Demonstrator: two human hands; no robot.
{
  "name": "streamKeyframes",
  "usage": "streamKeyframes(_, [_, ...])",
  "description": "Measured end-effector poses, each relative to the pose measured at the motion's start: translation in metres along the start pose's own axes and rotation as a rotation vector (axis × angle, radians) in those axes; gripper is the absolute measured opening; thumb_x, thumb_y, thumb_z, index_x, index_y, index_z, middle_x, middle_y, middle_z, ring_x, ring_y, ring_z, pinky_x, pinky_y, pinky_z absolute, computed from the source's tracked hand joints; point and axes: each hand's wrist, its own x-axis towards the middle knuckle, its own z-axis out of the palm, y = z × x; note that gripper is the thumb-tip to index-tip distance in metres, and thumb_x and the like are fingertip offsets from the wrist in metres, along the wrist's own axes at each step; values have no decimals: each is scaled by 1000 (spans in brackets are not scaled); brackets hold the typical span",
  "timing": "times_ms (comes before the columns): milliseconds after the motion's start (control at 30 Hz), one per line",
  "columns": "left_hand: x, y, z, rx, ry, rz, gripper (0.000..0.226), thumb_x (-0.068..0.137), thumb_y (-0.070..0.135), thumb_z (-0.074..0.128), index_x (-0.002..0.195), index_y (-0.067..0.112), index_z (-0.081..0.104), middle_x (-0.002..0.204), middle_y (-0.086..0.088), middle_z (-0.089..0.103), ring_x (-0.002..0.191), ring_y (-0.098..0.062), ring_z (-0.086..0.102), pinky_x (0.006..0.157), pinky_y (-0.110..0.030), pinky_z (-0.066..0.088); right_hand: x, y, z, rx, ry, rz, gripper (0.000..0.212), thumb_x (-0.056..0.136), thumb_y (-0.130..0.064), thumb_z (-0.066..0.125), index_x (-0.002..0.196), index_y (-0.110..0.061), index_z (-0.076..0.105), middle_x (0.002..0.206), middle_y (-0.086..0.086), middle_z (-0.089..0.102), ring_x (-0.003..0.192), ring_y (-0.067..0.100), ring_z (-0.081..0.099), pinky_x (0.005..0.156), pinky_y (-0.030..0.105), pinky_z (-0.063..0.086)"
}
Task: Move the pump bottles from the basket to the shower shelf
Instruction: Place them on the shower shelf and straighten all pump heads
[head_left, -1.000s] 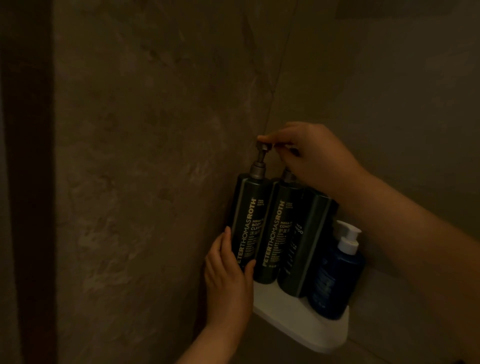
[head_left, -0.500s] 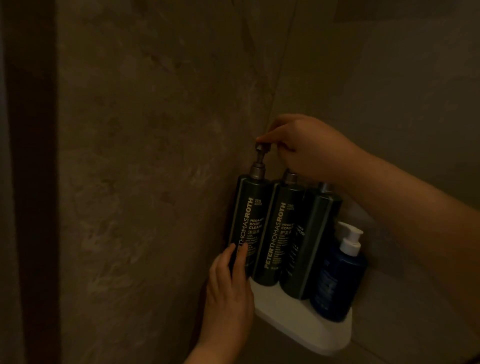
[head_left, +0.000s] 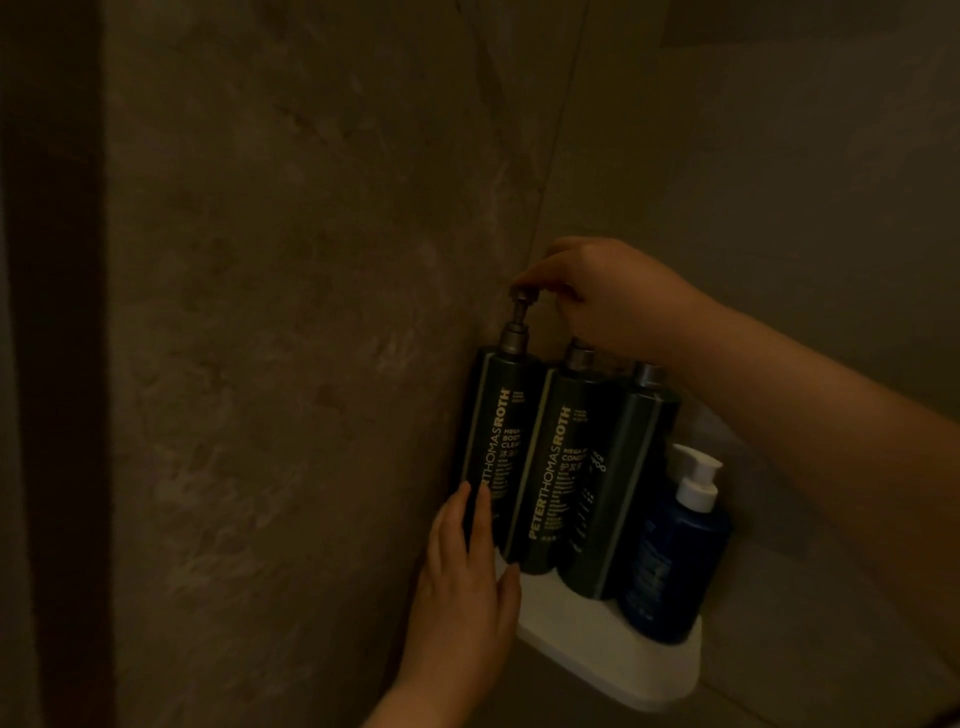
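the grip of the left hand (head_left: 462, 587), nearest the camera, is flat and loose. its fingers (head_left: 470, 514) lie straight along the lower left side of the leftmost pump bottle (head_left: 498, 447), touching it without curling round it, and the thumb sits just in front of the bottle's base. beneath, the white shower shelf (head_left: 613, 660) juts from the corner and carries four bottles in a close row. the leftmost stands hard by the left wall (head_left: 311, 364), then come a second dark bottle (head_left: 556, 483), a third dark bottle (head_left: 623, 493) and a shorter blue bottle (head_left: 670, 561) with a white pump. higher and further in, the right hand (head_left: 613, 296) has a tight grip, fingertips pinched on the pump head (head_left: 521, 297) of the leftmost bottle. the basket is out of view.

i judge this to be the settling step: the bottle stands on the shelf while both hands square it up. the next move calls for a gentle release, so the crowded row does not tip, then a check for any bottle left in the basket.
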Motion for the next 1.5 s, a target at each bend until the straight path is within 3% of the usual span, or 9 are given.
streamKeyframes(233, [8, 2, 2, 32, -23, -34, 77, 96, 50, 26, 127, 34, -42, 138, 19, -34, 129, 1, -21, 107, -21, -3, 4, 4, 6, 0, -14, 25, 52, 79, 3, 43, 123, -18, 63, 112, 9, 58, 104, 28, 55, 74, 25, 34])
streamKeyframes(400, [14, 1, 6, 49, -40, -47, 74, 96, 50, 25, 131, 30, -36, 150, 10, -28, 139, -8, -14, 111, -25, -2, 5, 7, 9, 7, -17, 35, 53, 77, 4, 44, 121, -18, 64, 102, 2, 55, 101, 27, 56, 72, 22, 30])
streamKeyframes(533, [20, 2, 6, 40, -70, -42, 72, 96, 49, 26, 134, 29, -32, 152, 6, -25, 141, -12, -10, 112, -27, 1, 6, 9, 11, -3, -22, 68, 53, 80, 2, 43, 125, -19, 61, 116, 9, 58, 106, 29, 55, 75, 21, 31])
streamKeyframes(633, [25, 2, 5, 33, -87, -54, 74, 96, 48, 30, 137, 25, -28, 154, 3, -22, 142, -14, -7, 113, -28, 3, 6, 11, 12, -15, -44, 92, 54, 80, 1, 44, 127, -21, 59, 115, 10, 57, 106, 30, 54, 72, 22, 30])
streamKeyframes(967, [23, 4, 4, 43, -93, -78, 78, 96, 49, 31, 134, 26, -33, 154, 1, -22, 142, -15, -7, 113, -28, 1, 7, 8, 10, -7, -61, 114, 52, 81, -1, 44, 126, -22, 60, 117, 11, 57, 107, 29, 54, 74, 22, 30])
streamKeyframes(1133, [18, 2, 3, 43, -95, -69, 80, 96, 48, 32, 137, 25, -32, 154, 2, -21, 142, -14, -5, 112, -27, -1, 2, 8, 6, 56, -99, 171, 46, 84, -7, 46, 126, -21, 59, 121, 8, 59, 109, 26, 56, 84, 28, 43])
streamKeyframes(1233, [15, 1, 2, 31, -86, -62, 80, 96, 46, 35, 137, 26, -30, 154, 4, -20, 141, -12, -8, 113, -27, -2, -3, 12, 1, 86, -57, 213, 42, 87, -11, 47, 128, -18, 57, 122, 9, 62, 110, 25, 58, 82, 23, 39])
streamKeyframes(1500, [12, 8, 3, -90, -44, 23, 73, 95, 41, 41, 147, 29, -8, 152, 11, -2, 138, -8, 6, 111, -22, 6, -21, 28, -10, 96, -109, 275, 28, 91, -22, 54, 117, -25, 64, 104, 0, 68, 86, 10, 54, 73, 23, 38])
